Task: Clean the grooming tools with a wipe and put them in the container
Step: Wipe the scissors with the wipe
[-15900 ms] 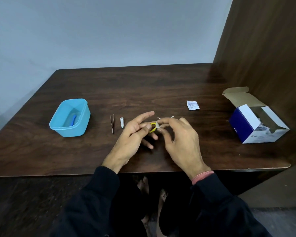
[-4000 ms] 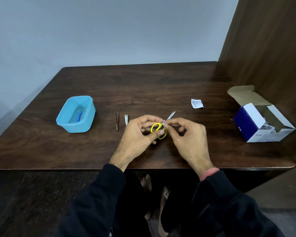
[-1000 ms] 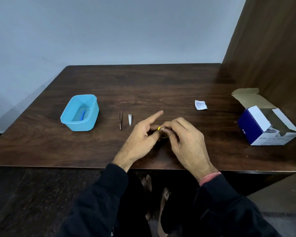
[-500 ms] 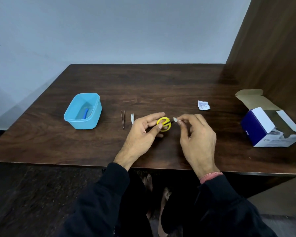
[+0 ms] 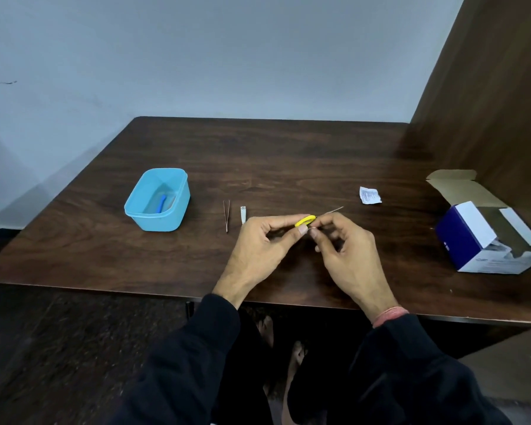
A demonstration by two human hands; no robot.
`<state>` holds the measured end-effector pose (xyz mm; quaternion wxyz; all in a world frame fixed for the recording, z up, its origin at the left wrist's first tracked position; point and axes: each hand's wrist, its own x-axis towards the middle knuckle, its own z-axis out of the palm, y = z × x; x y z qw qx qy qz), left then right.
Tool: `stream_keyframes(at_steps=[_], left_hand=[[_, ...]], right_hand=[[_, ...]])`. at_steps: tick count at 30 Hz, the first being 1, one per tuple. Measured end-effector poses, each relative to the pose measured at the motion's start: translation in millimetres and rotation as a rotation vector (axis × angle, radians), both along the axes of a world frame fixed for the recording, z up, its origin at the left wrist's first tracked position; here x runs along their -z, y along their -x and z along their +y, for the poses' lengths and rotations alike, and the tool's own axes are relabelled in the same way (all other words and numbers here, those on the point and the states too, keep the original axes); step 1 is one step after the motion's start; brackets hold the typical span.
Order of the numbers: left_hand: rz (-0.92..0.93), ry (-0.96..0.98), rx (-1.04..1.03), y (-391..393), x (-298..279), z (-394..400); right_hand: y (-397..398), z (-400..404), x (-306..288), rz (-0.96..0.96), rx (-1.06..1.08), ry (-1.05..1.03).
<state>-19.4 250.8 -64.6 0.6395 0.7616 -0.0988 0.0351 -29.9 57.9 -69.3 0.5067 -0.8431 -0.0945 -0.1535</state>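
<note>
Holding yellow scissors (image 5: pixel 305 220) above the table (image 5: pixel 288 167) in left hand (image 5: pixel 259 248) grip; right hand (image 5: pixel 348 256) pinching near the blades. Tweezers (image 5: pixel 226 215), clipper (image 5: pixel 243 210) between hands and container (image 5: pixel 157 200).

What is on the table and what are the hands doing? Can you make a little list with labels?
left hand: holds the yellow-handled scissors
right hand: pinches the scissors at the blades; any wipe is hidden
blue container: one blue tool inside
tweezers: lying on the table
nail clipper: right beside the tweezers
torn packet: lying farther right
open box: at the table's right edge
</note>
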Motion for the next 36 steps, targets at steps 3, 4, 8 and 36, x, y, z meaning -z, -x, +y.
stream_keyframes(at_steps=[3, 4, 8, 36], left_hand=[[-0.011, -0.069, 0.018, 2, -1, -1], [-0.026, -0.087, 0.016, 3, -1, -1], [-0.064, -0.062, 0.001, 4, -1, 1], [-0.038, -0.283, -0.964, 31, -69, 162]], right_hand=[[0, -1, -1, 0.019, 0.006, -0.025], [1, -1, -1, 0.025, 0.004, -0.03], [3, 0, -5, 0.027, -0.011, -0.043], [-1, 75, -14, 0.073, -0.112, -0.114]])
